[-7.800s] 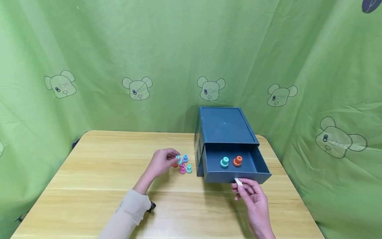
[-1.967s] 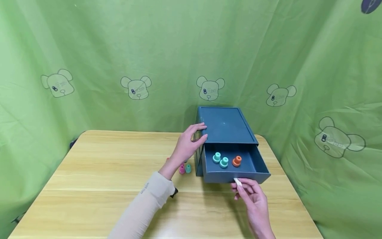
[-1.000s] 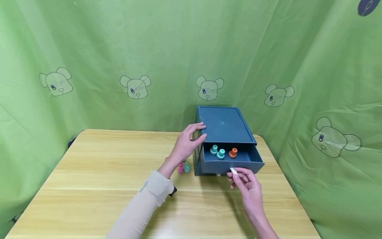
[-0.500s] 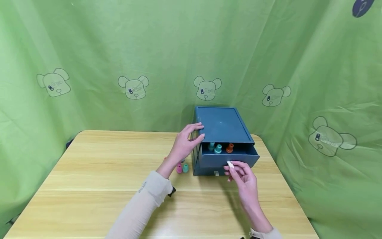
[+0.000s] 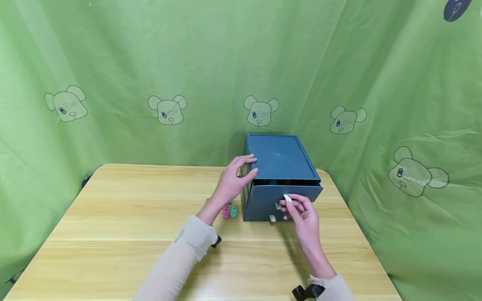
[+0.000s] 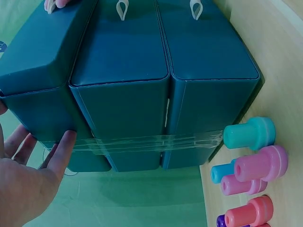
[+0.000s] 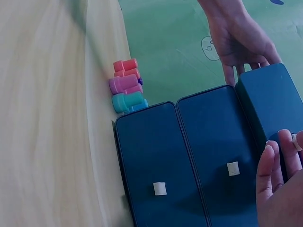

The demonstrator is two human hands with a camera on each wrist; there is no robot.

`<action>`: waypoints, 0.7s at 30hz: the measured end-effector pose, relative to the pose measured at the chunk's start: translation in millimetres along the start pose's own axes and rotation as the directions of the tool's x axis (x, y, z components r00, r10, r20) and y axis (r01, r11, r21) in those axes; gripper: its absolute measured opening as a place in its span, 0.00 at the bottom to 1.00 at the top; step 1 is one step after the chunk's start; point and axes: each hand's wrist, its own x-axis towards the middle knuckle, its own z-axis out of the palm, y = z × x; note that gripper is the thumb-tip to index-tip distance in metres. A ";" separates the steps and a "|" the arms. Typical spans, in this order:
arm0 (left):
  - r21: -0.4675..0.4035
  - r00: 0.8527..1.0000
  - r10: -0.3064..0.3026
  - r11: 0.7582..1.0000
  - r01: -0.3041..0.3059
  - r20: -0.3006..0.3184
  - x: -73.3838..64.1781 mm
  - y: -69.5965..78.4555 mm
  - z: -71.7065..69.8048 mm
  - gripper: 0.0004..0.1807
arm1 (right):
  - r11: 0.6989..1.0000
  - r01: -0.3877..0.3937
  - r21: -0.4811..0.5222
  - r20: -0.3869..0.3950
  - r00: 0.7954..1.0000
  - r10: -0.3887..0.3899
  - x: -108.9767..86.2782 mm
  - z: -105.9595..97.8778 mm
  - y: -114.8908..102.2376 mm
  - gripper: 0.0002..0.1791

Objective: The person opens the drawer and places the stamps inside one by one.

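A dark blue drawer cabinet (image 5: 280, 156) stands at the back right of the table. Its top drawer (image 5: 265, 193) juts out only a little, and a dark slit above its front almost hides the pieces inside. My right hand (image 5: 306, 219) pinches the white pull tab (image 5: 287, 198) on that drawer between thumb and fingers. My left hand (image 5: 230, 182) rests on the cabinet's upper left edge, fingers fairly straight; the left wrist view shows its fingers (image 6: 64, 153) against the side wall. Small stepped plastic pegs, including a teal one (image 6: 248, 134) and a pink one (image 6: 261, 164), stand beside the cabinet.
Two lower drawers are flush, with white tabs such as the bottom tab (image 5: 273, 218). Clear tape (image 6: 161, 143) runs across the cabinet's side. A red peg (image 6: 249, 211) is among the loose ones. The wooden table (image 5: 132, 217) is backed by a green curtain (image 5: 211, 75).
Earlier my left hand put a teal peg into the drawer, then moved onto the cabinet's edge. Since then my right hand has pushed the top drawer inward, hiding the two teal and one orange pegs.
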 end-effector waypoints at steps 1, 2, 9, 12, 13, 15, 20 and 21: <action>0.005 1.000 0.002 1.000 -0.002 -0.002 0.0 -0.2 0.0 0.22 | 1.000 0.001 -0.001 -0.002 1.000 -0.001 1.5 0.3 0.7 0.15; 0.008 1.000 0.003 1.000 -0.003 -0.004 0.0 -0.3 0.1 0.22 | 1.000 0.001 -0.001 -0.004 1.000 -0.001 2.8 0.7 1.4 0.15; 0.005 1.000 -0.006 1.000 0.006 0.002 -0.2 -0.3 -0.1 0.23 | 1.000 0.015 0.025 -0.012 1.000 -0.015 11.8 4.6 5.3 0.15; 0.004 1.000 -0.009 1.000 0.009 0.003 0.1 0.3 -0.2 0.23 | 0.999 0.020 0.043 -0.016 1.000 -0.019 15.4 6.5 6.3 0.14; 0.008 1.000 -0.009 1.000 0.009 0.003 0.1 0.6 -0.2 0.23 | 0.999 0.021 0.049 -0.017 1.000 -0.020 16.5 6.9 6.7 0.14; 0.013 1.000 -0.010 1.000 0.010 0.003 0.5 0.7 -0.1 0.23 | 0.998 0.022 0.056 -0.019 1.000 -0.021 18.3 7.8 6.9 0.14; 0.021 1.000 -0.012 1.000 0.012 0.001 0.8 0.1 -0.2 0.23 | 0.998 0.018 0.061 -0.020 1.000 -0.016 21.1 9.2 7.4 0.14; 0.022 1.000 -0.013 1.000 0.013 0.001 0.9 0.0 -0.2 0.23 | 0.998 0.017 0.062 -0.020 1.000 -0.016 21.6 9.5 7.6 0.15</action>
